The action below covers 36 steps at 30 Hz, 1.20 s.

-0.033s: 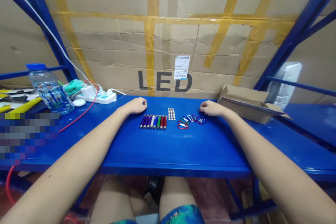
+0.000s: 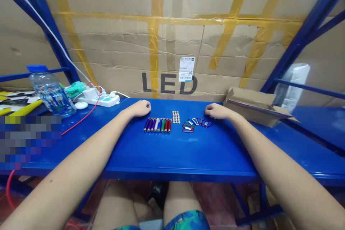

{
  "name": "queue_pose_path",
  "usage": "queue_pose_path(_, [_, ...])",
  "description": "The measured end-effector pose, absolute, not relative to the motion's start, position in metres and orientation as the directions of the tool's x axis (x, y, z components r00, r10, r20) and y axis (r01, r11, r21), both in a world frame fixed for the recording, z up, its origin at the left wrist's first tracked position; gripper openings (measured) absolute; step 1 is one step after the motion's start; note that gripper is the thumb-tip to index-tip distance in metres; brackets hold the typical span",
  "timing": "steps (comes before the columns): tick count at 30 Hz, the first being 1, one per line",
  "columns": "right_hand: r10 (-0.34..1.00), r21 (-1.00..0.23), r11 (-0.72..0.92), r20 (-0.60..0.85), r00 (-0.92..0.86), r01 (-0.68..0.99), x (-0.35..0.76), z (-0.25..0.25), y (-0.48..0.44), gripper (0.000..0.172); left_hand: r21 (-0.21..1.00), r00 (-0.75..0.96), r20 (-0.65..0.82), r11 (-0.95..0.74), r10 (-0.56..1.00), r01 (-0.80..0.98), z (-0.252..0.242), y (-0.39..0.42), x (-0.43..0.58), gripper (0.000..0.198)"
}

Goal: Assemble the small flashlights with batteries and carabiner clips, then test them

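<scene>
My left hand (image 2: 142, 108) rests on the blue table as a loose fist, just behind a row of slim metal tubes like mini flashlights (image 2: 156, 125). These lie side by side in purple, silver, blue, green and red, with silver ends. To their right, small round silver discs like button cells (image 2: 176, 117) are laid out in a tight block. Several coloured carabiners (image 2: 188, 128) form an arc further right. Behind the arc's right end sits my right hand (image 2: 216, 110), its fingers curled in; nothing shows in either fist.
An opened cardboard box (image 2: 249, 106) stands right of my right hand. On the left are a water bottle (image 2: 52, 91), a white power strip (image 2: 105, 100) and a red cable (image 2: 81, 121). A large taped carton (image 2: 121, 50) walls the back; blue rack posts (image 2: 299, 39) rise at both sides.
</scene>
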State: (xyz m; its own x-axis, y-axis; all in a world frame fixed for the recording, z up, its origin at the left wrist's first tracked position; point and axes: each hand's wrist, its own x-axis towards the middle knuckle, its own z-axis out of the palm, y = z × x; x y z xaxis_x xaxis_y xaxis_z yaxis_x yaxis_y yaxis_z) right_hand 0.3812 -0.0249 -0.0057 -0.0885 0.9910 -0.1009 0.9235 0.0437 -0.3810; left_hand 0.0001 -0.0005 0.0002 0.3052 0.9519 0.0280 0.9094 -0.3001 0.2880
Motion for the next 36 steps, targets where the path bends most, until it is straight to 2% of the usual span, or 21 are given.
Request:
queue_pose_path(15, [0.989, -0.376, 0.070, -0.095, -0.114, 0.924, 0.382, -0.005, -0.025, 0.005, 0.277, 0.298, 0.023, -0.292, 0.954, 0.915, 0.001, -0.002, 0.001, 0.020])
queue_pose_path(25, [0.987, -0.356, 0.024, -0.141, -0.079, 0.934, 0.380, -0.006, -0.025, 0.006, 0.309, 0.215, 0.028, -0.213, 0.976, 0.927, -0.004, -0.002, 0.004, 0.018])
queue_pose_path(27, [0.991, -0.323, 0.032, -0.116, -0.073, 0.946, 0.378, -0.004, -0.026, 0.006, 0.303, 0.196, 0.032, -0.197, 0.980, 0.933, -0.003, -0.002, 0.003, 0.016])
queue_pose_path(30, [0.998, -0.265, 0.066, -0.004, -0.070, 0.962, 0.374, 0.001, -0.028, 0.008, 0.274, 0.144, 0.126, -0.174, 0.981, 0.946, 0.008, -0.005, 0.006, 0.015])
queue_pose_path(32, [0.994, -0.282, 0.083, 0.094, -0.058, 0.956, 0.371, 0.004, -0.029, 0.010, 0.311, 0.131, 0.294, -0.224, 0.947, 0.924, 0.020, -0.021, 0.020, 0.017])
queue_pose_path(34, [0.984, -0.340, 0.097, 0.173, -0.039, 0.935, 0.372, 0.006, -0.029, 0.012, 0.400, 0.190, 0.473, -0.402, 0.860, 0.824, 0.028, -0.059, 0.050, 0.019])
queue_pose_path(36, [0.977, -0.394, 0.122, 0.208, -0.041, 0.911, 0.375, 0.007, -0.028, 0.015, 0.544, 0.317, 0.528, -0.600, 0.788, 0.587, 0.024, -0.121, 0.097, 0.017])
